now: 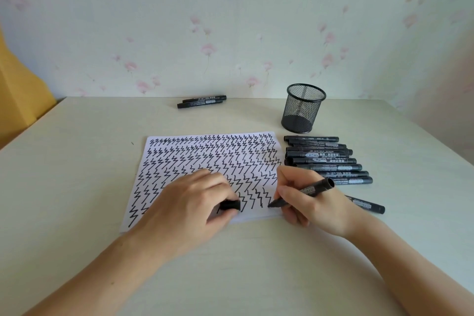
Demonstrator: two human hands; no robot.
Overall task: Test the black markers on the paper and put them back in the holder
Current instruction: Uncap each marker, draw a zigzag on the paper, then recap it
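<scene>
A white paper [164, 161] covered in black zigzag marks lies in the middle of the table. My right hand [307, 202] grips an uncapped black marker [311, 190], its tip touching the paper near the lower right corner. My left hand [195, 202] rests on the paper and pinches the marker's black cap [230, 205]. A black mesh holder [303, 108] stands upright behind the paper on the right; it looks empty. Several capped black markers [325, 160] lie in a row right of the paper. One more marker [366, 205] lies behind my right wrist.
Two black markers [201, 101] lie side by side at the table's far edge by the floral wall. A yellow object [18, 90] stands past the table's left edge. The pale table [256, 264] stretches toward me below the paper.
</scene>
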